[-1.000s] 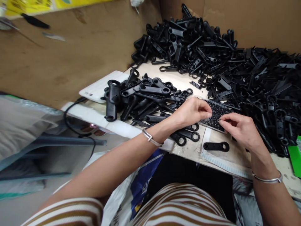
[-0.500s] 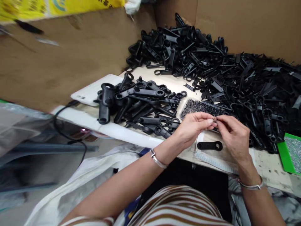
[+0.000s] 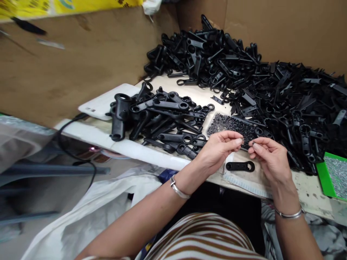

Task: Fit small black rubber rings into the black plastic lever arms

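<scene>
My left hand [image 3: 221, 148] is closed in a pinch at the near edge of a clear tray [image 3: 208, 127] of small dark parts [image 3: 226, 124]. Something tiny shows at its fingertips, too small to name. To its right, a short gap away, my right hand [image 3: 271, 155] pinches a tiny dark piece [image 3: 253, 143] between thumb and forefinger. Below the two hands, a single black plastic arm-shaped part [image 3: 240, 166] lies flat on the table, a round hole at its right end. Neither hand touches it.
Black plastic parts [image 3: 168, 112] are heaped left of the tray, partly over a white flat board [image 3: 108, 99]. A bigger pile [image 3: 271, 86] fills the back and right against cardboard walls [image 3: 287, 32]. At far right is a green-edged tray [image 3: 324, 177] of shiny small pieces.
My hands were together at the fingertips and are now apart, the right one slightly lower and to the right. The view has shifted a little; the black part still lies on the table.
</scene>
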A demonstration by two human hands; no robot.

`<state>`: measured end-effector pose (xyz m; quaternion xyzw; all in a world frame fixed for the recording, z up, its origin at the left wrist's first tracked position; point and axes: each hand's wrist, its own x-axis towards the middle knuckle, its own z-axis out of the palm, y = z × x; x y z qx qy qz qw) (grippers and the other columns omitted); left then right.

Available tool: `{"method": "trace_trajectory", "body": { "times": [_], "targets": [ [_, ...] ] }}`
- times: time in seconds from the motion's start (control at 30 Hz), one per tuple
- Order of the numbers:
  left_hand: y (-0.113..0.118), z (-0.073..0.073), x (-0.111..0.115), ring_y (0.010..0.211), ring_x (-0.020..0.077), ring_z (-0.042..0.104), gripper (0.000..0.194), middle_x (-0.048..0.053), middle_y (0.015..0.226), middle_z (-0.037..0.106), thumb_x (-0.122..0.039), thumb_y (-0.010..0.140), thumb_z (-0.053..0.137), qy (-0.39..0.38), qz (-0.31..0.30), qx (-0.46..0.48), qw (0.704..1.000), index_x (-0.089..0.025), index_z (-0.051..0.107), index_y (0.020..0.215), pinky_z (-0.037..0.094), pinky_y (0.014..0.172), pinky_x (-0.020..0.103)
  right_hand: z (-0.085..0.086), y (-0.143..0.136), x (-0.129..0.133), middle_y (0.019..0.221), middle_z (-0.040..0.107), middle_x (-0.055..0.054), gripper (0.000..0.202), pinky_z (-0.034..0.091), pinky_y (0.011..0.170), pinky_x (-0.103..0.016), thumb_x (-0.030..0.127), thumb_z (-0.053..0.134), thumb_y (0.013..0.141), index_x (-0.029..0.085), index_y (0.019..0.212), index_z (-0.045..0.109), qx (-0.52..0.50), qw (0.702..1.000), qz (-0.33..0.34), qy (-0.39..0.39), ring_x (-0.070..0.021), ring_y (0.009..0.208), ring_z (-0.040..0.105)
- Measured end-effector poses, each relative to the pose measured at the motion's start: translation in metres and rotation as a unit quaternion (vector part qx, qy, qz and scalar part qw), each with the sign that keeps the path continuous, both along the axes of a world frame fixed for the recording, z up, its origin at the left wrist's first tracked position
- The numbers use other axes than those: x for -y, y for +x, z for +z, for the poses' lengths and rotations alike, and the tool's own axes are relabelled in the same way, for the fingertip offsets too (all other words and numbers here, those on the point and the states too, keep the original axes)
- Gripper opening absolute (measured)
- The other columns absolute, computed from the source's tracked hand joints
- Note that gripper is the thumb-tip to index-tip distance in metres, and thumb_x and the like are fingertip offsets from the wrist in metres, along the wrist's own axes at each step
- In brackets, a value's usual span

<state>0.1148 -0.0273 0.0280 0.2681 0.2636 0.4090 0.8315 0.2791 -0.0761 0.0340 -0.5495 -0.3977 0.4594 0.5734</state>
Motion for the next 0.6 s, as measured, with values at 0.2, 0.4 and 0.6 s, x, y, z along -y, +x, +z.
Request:
{"method": "trace_trajectory", "body": {
  "times": [0.2,0.4,0.6],
  "targets": [
    [-0.003,0.0,0.009,0.063,0.0096,0.064,0.028,0.004,0.073,0.071,-0.016,0.058,0.087,-0.019,-0.035,0.029,0.999,-0.01,0.072,0.08,0.05,0.066,0.022,-0.007,-0.006,0.01,0.087,0.07,-0.003,0.018,0.054,0.054,-0.025,0.027,0.082,0.065,0.02,0.078,0.07,0.016,0.999,-0.008,0.033,-0.0107,0.06,0.062],
    [0.0,-0.003,0.016,0.061,0.01,0.065,0.027,0.003,0.064,0.07,-0.017,0.056,0.089,-0.03,-0.043,0.056,0.997,-0.009,0.073,0.076,0.05,0.065,0.022,-0.012,-0.013,0.018,0.096,0.065,-0.002,0.01,0.056,0.066,-0.027,0.022,0.078,0.072,0.022,0.078,0.071,0.053,0.994,-0.014,0.092,-0.012,0.075,0.062],
    [0.0,-0.006,0.02,0.06,0.0093,0.064,0.028,0.002,0.064,0.07,-0.022,0.056,0.09,-0.021,-0.04,0.047,0.998,-0.01,0.073,0.076,0.049,0.064,0.022,-0.011,-0.017,0.018,0.092,0.065,-0.004,0.009,0.056,0.068,-0.029,0.023,0.077,0.071,0.021,0.077,0.071,0.099,0.99,-0.03,0.094,-0.0159,0.083,0.063]
  ]
}}
